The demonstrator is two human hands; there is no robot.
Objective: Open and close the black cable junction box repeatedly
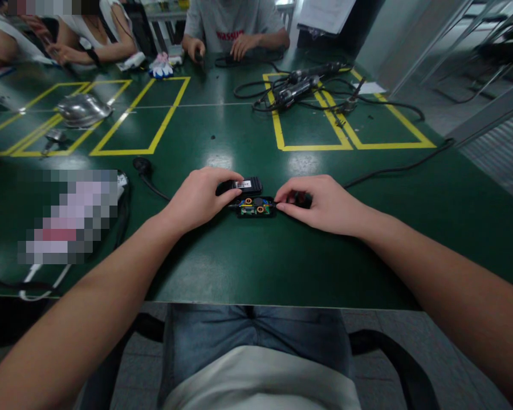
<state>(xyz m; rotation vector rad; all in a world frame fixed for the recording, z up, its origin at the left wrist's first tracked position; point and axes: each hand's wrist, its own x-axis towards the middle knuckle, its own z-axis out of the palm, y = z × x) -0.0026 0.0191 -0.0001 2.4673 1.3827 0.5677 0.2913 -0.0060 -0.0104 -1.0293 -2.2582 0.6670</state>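
A small open black box (256, 215) with a green circuit board and two copper-coloured ring coils lies on the table before me. Just behind it is its black cover (257, 185), with a white label facing up. My left hand (200, 199) has thumb and index finger around the cover's left end. At the box's right end, my right hand (325, 202) pinches the black cable where it enters. The cable (393, 171) runs on to the right across the table. Another length with a round plug (142, 165) passes behind my left hand.
Yellow tape frames (123, 152) mark the green table (222, 267). Black corded tools (297, 91) lie at the back right, a metal bowl-like part (83, 109) at the left. A blurred-out device (74, 219) with a white cord is near my left arm. Other people sit opposite.
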